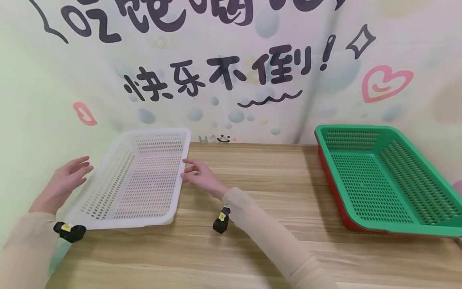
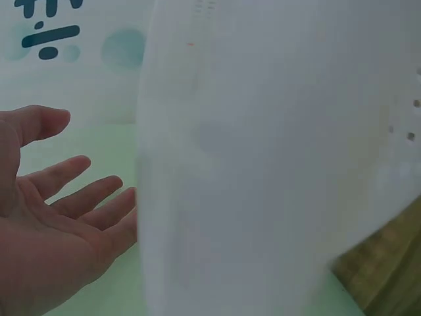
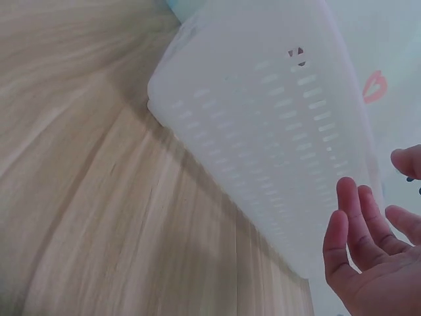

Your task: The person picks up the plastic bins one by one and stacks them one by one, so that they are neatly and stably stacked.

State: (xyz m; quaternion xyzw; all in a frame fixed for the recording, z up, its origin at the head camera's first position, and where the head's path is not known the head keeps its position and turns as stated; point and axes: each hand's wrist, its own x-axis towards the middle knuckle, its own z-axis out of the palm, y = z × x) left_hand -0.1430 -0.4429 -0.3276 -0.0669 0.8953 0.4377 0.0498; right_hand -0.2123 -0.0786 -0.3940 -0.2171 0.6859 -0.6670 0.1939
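A white perforated plastic basket (image 1: 148, 220) sits on the left of the wooden table, with nothing inside it. Just outside its left rim my left hand (image 1: 68, 178) hovers, fingers loosely bent and holding nothing. The left wrist view shows that hand (image 2: 72, 224) beside the basket's pale wall (image 2: 263, 158), thumb apart from the fingers. On the other side, my right hand (image 1: 202, 176) has its fingertips right at the basket's right rim. In the right wrist view its fingers (image 3: 352, 224) are relaxed and spread close to the slotted wall (image 3: 263, 131).
On the right of the table (image 1: 260, 192) stands a green basket (image 1: 390, 228), nested over a red one (image 1: 333, 188). A printed cloth (image 1: 216, 116) with dark lettering hangs behind the table. Each wrist carries a small black camera (image 1: 221, 220).
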